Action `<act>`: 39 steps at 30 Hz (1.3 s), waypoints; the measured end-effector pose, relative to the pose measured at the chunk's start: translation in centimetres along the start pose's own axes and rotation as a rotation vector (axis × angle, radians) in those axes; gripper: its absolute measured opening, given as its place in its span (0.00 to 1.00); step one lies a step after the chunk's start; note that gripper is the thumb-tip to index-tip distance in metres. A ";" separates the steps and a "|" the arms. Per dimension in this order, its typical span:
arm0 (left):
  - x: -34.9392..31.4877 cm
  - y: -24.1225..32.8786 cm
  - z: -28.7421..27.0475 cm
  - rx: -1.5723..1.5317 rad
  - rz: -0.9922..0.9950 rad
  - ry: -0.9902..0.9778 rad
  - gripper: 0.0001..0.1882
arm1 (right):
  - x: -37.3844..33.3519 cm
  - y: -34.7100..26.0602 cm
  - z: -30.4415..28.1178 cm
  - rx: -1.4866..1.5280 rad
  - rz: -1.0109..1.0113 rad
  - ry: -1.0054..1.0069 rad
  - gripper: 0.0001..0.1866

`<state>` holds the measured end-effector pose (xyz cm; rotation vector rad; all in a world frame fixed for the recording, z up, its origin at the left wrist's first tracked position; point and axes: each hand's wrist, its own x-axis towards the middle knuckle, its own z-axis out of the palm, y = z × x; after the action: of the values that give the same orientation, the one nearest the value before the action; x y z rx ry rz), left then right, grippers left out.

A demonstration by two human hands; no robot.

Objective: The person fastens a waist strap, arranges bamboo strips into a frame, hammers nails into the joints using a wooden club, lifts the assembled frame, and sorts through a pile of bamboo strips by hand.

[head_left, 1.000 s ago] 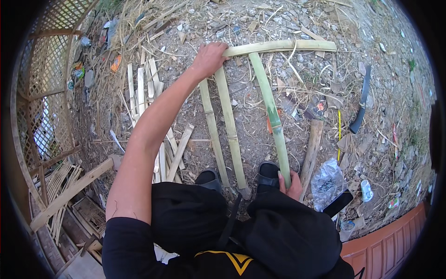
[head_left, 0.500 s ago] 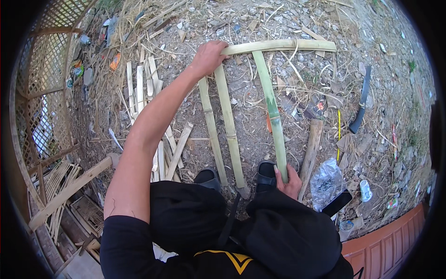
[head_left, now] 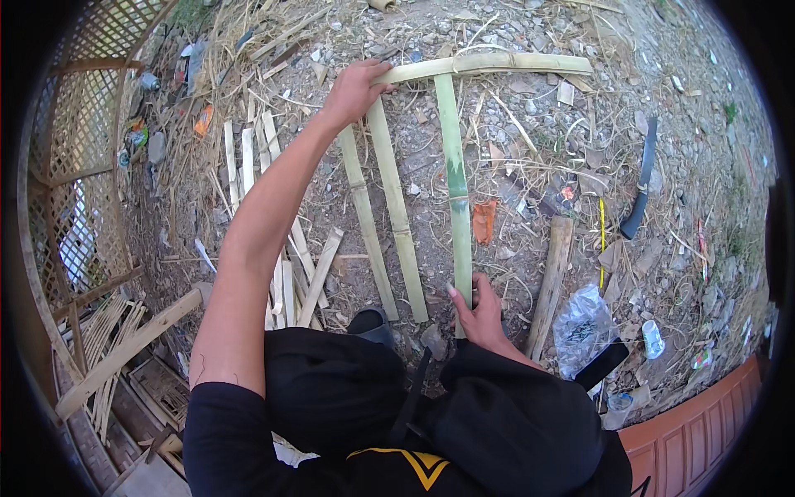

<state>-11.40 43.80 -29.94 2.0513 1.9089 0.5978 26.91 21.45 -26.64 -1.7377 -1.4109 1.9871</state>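
My left hand [head_left: 354,89] is closed over the left end of a pale crosswise bamboo strip [head_left: 497,63] at the far side. A greener bamboo slat [head_left: 454,166] runs down from that strip toward me. Near its lower end, my right hand [head_left: 482,313] grips it, thumb on the left edge and fingers on the right. To the left lie two pale bamboo slats [head_left: 396,219], roughly lengthwise, their far ends close under my left hand. Whether the pieces are fastened together cannot be made out.
A machete [head_left: 642,182] with a dark handle lies at right, beside a yellow strip [head_left: 602,240] and a wooden stick [head_left: 550,286]. Nearer are a clear plastic bag [head_left: 582,327] and a can [head_left: 652,340]. Split bamboo pieces [head_left: 319,277] lie left; a lattice panel [head_left: 83,174] stands beyond.
My right hand has moved left with the green slat, bringing it closer to the pale slats. The crosswise strip and left hand have shifted slightly left and away. An orange scrap is uncovered.
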 end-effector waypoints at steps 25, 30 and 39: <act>1.3 2.6 3.0 -0.086 0.206 -0.072 0.22 | 23.2 -12.0 -0.5 0.432 -0.231 0.154 0.11; 1.8 2.7 3.3 -0.106 0.239 -0.093 0.21 | 23.3 -11.9 1.0 0.313 -0.283 0.159 0.13; 1.6 1.8 3.4 -0.138 0.232 -0.145 0.22 | 23.6 -11.9 1.5 0.280 -0.240 0.132 0.14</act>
<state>-8.12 45.46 -31.88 2.1770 1.5198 0.5968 12.80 42.30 -34.80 -1.4738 -1.1709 1.8073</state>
